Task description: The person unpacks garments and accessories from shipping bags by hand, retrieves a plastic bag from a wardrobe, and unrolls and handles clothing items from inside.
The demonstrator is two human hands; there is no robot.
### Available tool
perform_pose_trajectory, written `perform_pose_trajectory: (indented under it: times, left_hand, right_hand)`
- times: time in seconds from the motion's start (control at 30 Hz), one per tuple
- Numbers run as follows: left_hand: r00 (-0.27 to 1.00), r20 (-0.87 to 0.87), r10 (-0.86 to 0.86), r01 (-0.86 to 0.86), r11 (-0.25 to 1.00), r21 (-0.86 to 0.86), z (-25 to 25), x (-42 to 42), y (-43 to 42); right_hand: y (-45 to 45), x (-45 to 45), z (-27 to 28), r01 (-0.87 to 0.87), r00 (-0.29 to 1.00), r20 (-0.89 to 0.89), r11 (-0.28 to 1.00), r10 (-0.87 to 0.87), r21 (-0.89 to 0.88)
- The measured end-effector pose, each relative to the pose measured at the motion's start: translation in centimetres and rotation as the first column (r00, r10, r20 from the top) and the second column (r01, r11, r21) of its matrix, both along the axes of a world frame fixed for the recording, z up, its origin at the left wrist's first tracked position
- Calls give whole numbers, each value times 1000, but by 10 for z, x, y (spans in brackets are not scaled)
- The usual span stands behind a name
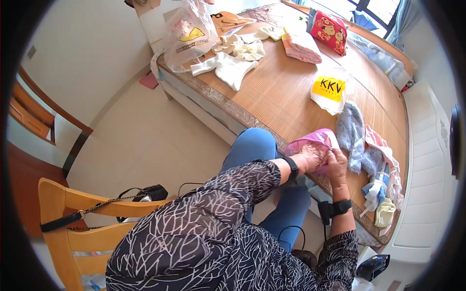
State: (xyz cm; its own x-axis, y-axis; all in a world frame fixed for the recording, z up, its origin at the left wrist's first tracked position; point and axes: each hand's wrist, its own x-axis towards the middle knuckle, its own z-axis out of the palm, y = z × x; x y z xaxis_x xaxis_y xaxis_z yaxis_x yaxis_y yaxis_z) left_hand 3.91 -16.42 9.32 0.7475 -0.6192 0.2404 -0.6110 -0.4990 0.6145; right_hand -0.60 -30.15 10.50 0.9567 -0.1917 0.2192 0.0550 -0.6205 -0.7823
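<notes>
A pink plastic bag [324, 135] is at the near edge of the bed, its mouth facing me. My left hand [313, 154] reaches into that mouth. Its fingers are inside and mostly hidden, so whether they hold anything cannot be made out. My right hand [337, 167] pinches the bag's right rim. Just right of the bag lies a fuzzy grey-blue garment [350, 128]. Beyond the bag is a white plastic bag with a yellow KKV label [331, 88].
Pink, blue and cream clothes [381, 179] lie along the bed's right side. White clothing [230, 68], a clear plastic bag [191, 36], a folded pink item [302, 47] and a red bag [329, 31] sit farther back. A wooden chair [92, 207] stands behind me, left.
</notes>
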Motion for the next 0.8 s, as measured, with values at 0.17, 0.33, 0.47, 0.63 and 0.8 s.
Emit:
perform_pose_trajectory:
  times: [0.17,0.33,0.47,0.63,0.8]
  left_hand:
    - [952,220,-214,210,977,41,-15,5,8]
    - [921,-288,-261,290,955,62,27,8,14]
    - [966,-169,-195,224,958,178,48,29,26]
    - [988,151,-43,29,995,98,33,102,38]
    - [901,-322,291,-259,956,138,66,148,94]
  right_hand:
    - [-7,6,32,61,998,-50,870,-42,489]
    - [-12,17,49,67,997,-57,860,-44,505]
    - [11,39,70,-14,998,-47,931,34,365]
    - [34,106,61,-155,926,302,957,227,-244]
    - [98,146,82,21,934,151,373,324,-928]
